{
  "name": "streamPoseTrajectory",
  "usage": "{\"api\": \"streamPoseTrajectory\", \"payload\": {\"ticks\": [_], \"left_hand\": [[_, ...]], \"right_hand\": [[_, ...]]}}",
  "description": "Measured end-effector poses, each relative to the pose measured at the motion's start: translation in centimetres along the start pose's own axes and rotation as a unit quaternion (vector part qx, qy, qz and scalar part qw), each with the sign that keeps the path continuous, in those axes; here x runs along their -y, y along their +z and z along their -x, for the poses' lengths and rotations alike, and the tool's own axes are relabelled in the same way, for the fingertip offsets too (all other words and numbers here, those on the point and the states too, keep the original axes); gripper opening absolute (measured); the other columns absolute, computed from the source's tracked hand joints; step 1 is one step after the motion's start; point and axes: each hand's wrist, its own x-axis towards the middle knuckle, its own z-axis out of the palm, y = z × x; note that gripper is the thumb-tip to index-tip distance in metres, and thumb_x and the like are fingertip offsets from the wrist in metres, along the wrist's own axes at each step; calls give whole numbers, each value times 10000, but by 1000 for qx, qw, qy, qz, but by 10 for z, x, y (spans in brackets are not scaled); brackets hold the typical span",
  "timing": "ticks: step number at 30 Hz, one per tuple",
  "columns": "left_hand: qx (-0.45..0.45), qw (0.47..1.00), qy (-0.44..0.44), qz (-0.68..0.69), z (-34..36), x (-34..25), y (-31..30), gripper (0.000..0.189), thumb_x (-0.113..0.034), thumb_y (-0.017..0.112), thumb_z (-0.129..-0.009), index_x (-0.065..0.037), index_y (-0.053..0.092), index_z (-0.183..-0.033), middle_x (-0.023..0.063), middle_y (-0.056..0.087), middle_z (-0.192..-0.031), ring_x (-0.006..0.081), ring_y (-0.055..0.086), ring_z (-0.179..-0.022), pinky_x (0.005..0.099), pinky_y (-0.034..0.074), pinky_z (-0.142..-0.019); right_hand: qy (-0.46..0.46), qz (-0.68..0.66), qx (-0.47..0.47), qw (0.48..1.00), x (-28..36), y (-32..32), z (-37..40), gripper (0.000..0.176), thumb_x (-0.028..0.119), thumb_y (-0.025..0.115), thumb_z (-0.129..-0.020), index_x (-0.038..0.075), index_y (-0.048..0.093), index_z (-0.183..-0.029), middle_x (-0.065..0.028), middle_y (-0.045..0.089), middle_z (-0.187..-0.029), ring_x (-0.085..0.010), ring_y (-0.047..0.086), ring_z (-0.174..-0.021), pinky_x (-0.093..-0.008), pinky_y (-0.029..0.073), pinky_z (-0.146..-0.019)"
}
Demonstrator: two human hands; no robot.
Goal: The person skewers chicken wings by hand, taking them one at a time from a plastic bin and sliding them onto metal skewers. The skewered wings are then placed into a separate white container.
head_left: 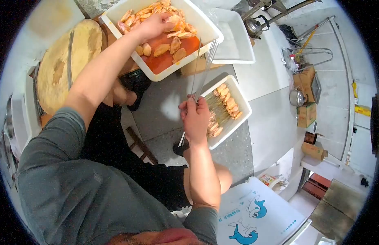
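My left hand (pixel 150 28) reaches into a white tub (pixel 216 30) of raw chicken wings (pixel 136 17) lying in red-orange marinade (pixel 156 63). Its fingers are closed on a chicken wing (pixel 173 22) above the pile. In front of my body, my right hand (pixel 195 118) grips a bundle of thin metal skewers (pixel 204 69); their far ends spread up toward the tub's near corner. Just right of that hand, a smaller white tray (pixel 245 110) holds rows of skewered wings (pixel 228 100), partly hidden by the hand.
Another white tub (pixel 234 36) stands behind the marinade tub. A round wooden board (pixel 54 65) is at the left. Below right is a white lid with blue dolphins (pixel 255 212). Kettles (pixel 296 98) and cardboard boxes (pixel 306 114) line the right side. A wooden stool (pixel 140 145) shows near my legs.
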Motion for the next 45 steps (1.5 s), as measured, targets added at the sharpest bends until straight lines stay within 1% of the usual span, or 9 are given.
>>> {"api": "streamPoseTrajectory", "payload": {"ticks": [3, 6, 15, 18, 21, 36, 39, 42, 45], "left_hand": [[-48, 998, -16, -33, 0, -9, 2, 236, -210, 645, -899, -23, 605, -1037, 51, 629, -902, 131, 608, -816, 265, 508, -707], [22, 962, -114, 246, -8, 0, 4, 240, -207, 644, -900, -7, 601, -1027, 58, 631, -890, 121, 610, -815, 255, 503, -690], [32, 876, -118, 467, -11, 0, -1, 423, -66, 610, -906, 27, 427, -1275, 123, 589, -1169, 214, 663, -944, 275, 588, -854], [5, 851, -120, 511, -4, -10, 5, 304, -118, 631, -904, 25, 536, -1155, 114, 647, -1062, 172, 660, -846, 210, 559, -645], [80, 854, -151, 491, -16, 11, 4, 317, -137, 643, -898, -8, 538, -1168, 96, 644, -1067, 181, 654, -812, 261, 564, -673], [93, 871, -123, 466, 3, -4, 18, 303, -177, 674, -872, -60, 554, -1125, 38, 622, -999, 148, 605, -864, 283, 468, -672], [99, 873, -123, 461, -1, 1, 16, 426, -215, 683, -873, -12, 512, -1207, 103, 618, -1120, 227, 649, -964, 358, 558, -821], [74, 847, -145, 506, 5, -10, 15, 306, -191, 668, -878, -52, 557, -1126, 36, 623, -1003, 145, 599, -856, 313, 495, -730], [66, 837, -162, 519, 6, -10, 12, 312, -203, 668, -880, -68, 556, -1138, 39, 625, -1017, 160, 601, -889, 382, 507, -776]], "right_hand": [[-6, 21, 5, 1000, -3, -1, -6, 118, 134, 470, -983, 41, 508, -1045, -62, 583, -725, -63, 424, -482, -199, 335, -432], [-7, 37, 7, 999, -5, 1, -10, 127, 133, 474, -980, 29, 502, -1049, -72, 588, -724, -63, 420, -473, -203, 329, -425], [3, 63, 9, 998, 1, 10, -23, 154, 160, 521, -945, 13, 529, -990, -80, 645, -732, -90, 498, -513, -244, 385, -456], [14, 58, 17, 998, 6, 16, -26, 142, 158, 533, -939, 19, 527, -968, -79, 646, -735, -89, 502, -511, -245, 386, -450], [12, 47, 25, 999, 5, 19, -33, 143, 162, 541, -936, 21, 527, -956, -80, 648, -739, -94, 508, -510, -250, 391, -446], [21, 21, 61, 998, 2, 33, -58, 140, 153, 527, -949, 16, 504, -964, -93, 647, -747, -121, 520, -513, -254, 426, -472], [18, 16, 54, 998, -1, 33, -60, 133, 147, 533, -945, 18, 503, -958, -97, 646, -744, -123, 523, -512, -256, 422, -465], [6, 5, 22, 1000, 4, 36, -57, 125, 140, 534, -942, 20, 497, -940, -96, 643, -738, -122, 520, -509, -261, 410, -455], [-13, 14, 19, 1000, 9, 38, -55, 119, 127, 532, -945, 31, 474, -986, -81, 609, -729, -79, 453, -475, -210, 344, -415]]}}
